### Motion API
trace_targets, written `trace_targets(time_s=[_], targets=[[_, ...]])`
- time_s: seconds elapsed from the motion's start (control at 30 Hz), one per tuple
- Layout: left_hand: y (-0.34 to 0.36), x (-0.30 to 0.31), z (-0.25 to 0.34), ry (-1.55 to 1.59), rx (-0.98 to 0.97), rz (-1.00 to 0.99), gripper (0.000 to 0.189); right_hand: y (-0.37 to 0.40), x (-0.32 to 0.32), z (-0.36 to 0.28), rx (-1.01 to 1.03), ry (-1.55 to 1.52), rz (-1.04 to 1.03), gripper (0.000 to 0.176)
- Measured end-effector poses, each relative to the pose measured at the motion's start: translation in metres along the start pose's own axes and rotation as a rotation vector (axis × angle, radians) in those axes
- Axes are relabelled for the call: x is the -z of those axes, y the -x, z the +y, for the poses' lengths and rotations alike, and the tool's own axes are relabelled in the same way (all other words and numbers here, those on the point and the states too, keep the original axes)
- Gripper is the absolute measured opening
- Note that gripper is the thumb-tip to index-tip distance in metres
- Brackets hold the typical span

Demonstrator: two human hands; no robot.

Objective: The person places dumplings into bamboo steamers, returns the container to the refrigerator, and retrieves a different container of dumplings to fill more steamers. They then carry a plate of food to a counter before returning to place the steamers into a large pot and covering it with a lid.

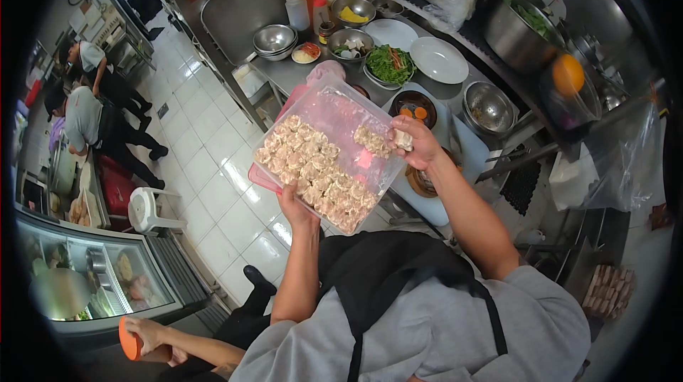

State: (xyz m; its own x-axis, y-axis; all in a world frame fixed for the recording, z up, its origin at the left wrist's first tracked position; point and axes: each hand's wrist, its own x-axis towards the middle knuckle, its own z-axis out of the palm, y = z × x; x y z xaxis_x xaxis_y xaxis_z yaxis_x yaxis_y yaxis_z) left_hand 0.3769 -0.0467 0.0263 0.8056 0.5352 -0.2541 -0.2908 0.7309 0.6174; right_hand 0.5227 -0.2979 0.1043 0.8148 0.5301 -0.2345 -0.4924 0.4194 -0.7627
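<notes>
My left hand (pixel 297 209) is closed on the near left edge of a clear plastic container (pixel 334 101), which is tilted in front of me. Rows of pale dumplings (pixel 299 158) fill its left and near parts, and a smaller cluster (pixel 371 141) lies toward the right side. At the container's right edge, my right hand (pixel 420 144) pinches one dumpling (pixel 403 140) between thumb and fingers. Below my right forearm, a round bamboo steamer (pixel 421 181) sits partly hidden on a pale blue board (pixel 455 144). A dark steamer with orange-topped pieces (pixel 414 108) is just beyond my right hand.
Greens in a bowl (pixel 390 65), white plates (pixel 439 60), metal bowls (pixel 275 38) and squeeze bottles (pixel 297 11) stand on the counter. Large pots (pixel 523 23) sit on the shelf above. Another person's hand (pixel 146 336) holds an orange-lidded container at lower left; two people work far left.
</notes>
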Motion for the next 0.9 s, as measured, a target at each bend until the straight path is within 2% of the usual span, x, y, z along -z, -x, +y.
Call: trace_targets(time_s=[0.1,0.2,0.3,0.4,0.5,0.57,0.6,0.67,0.73,0.8,0.9], targets=[[-0.004,0.005,-0.004,-0.017,0.017,-0.031,0.059,0.003,0.005,-0.003,-0.004,0.253,0.077,0.019],[-0.001,0.008,-0.002,-0.034,0.029,-0.038,0.059,0.011,-0.001,-0.001,0.056,0.308,0.099,0.019],[0.006,0.007,0.006,-0.007,0.048,-0.042,0.057,0.027,-0.010,-0.001,0.042,0.023,0.145,0.017],[0.010,0.007,0.010,0.044,0.074,-0.047,0.055,0.033,0.014,0.009,0.182,0.434,0.161,0.019],[0.013,0.003,0.011,0.018,0.096,-0.042,0.057,0.060,-0.015,-0.009,0.329,1.179,0.267,0.034],[0.016,0.000,0.012,0.004,0.122,-0.037,0.058,0.057,0.001,-0.001,0.506,1.068,0.179,0.038],[0.014,0.003,0.011,-0.049,0.128,-0.053,0.064,0.055,0.010,0.003,0.594,1.011,0.137,0.040],[0.018,-0.001,0.013,-0.044,0.126,-0.056,0.065,0.054,0.030,0.010,0.552,0.820,0.029,0.043],[0.021,-0.003,0.012,-0.041,0.121,-0.047,0.066,0.063,0.040,0.005,0.403,0.632,-0.023,0.044],[0.024,-0.007,0.014,-0.081,0.129,-0.040,0.066,0.077,0.050,0.000,0.143,0.436,-0.023,0.042],[0.022,-0.005,0.018,-0.092,0.137,-0.066,0.067,0.082,0.069,0.011,0.206,-0.089,0.020,0.037]])
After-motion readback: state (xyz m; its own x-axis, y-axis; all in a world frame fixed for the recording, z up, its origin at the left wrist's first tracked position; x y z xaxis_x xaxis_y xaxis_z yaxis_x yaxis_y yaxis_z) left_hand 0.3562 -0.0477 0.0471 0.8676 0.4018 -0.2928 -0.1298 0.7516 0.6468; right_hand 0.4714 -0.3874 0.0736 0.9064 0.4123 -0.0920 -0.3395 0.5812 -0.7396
